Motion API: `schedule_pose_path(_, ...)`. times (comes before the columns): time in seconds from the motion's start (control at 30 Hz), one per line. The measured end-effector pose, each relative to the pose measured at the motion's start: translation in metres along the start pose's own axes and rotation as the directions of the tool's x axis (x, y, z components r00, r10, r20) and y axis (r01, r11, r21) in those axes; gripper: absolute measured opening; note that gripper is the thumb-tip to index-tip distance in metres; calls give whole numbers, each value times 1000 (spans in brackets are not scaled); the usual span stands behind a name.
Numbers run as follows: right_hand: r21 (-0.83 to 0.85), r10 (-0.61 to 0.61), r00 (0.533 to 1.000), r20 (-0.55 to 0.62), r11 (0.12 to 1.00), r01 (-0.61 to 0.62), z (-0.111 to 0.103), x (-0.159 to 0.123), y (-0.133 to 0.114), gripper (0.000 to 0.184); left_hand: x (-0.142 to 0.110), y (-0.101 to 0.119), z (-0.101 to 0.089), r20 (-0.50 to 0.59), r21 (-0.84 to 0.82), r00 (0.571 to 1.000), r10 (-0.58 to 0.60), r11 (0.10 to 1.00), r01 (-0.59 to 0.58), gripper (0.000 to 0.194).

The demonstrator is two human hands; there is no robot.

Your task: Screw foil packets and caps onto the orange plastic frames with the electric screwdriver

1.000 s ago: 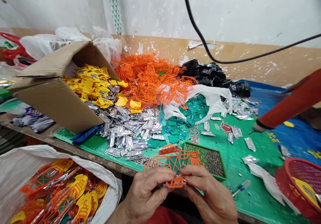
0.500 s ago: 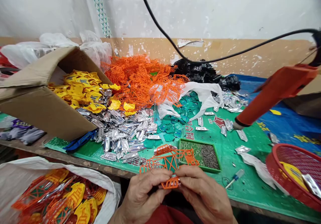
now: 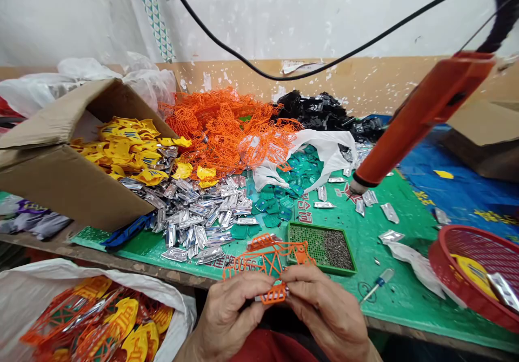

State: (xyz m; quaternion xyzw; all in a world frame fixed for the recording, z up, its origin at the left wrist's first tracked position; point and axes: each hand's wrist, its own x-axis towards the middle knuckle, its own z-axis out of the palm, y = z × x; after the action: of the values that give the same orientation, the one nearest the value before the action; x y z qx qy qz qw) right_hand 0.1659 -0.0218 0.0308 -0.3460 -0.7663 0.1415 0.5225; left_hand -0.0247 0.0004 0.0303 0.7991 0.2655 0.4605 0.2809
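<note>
The left hand (image 3: 233, 313) and right hand (image 3: 324, 310) pinch an orange plastic lattice (image 3: 275, 295), steadying a small silver piece (image 3: 258, 299) between them.

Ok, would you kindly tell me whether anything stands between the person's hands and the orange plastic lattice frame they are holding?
Nothing visible does: the left hand and the right hand are both directly on the orange plastic lattice frame, pinching it from either side.

The person's left hand (image 3: 233, 308) and right hand (image 3: 326, 310) are bare, with short fingernails and creased knuckles. A red garment (image 3: 267, 348) shows below them at the bottom of the head view. A narrow tan cuff (image 3: 375, 354) edges the right wrist.
</note>
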Motion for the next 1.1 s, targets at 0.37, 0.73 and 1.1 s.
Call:
schedule_pose_path(0.37, -136, 27, 1000, -2, 990, -27, 0, -12, 8, 28, -10, 0, 12, -87, 189, 996, 2, 982, 15, 39)
schedule_pose_path(0.73, -198, 1, 998, -68, 980, -15, 9, -21, 5, 34, -26, 0, 13, -154, 408, 971, 185, 907, -107, 26)
schedule_pose_path(1.1, -264, -12, 1000, 12, 964, 15, 10, -27, 12, 37, -26, -2, 10, -177, 281, 978, 109, 958, -56, 32)
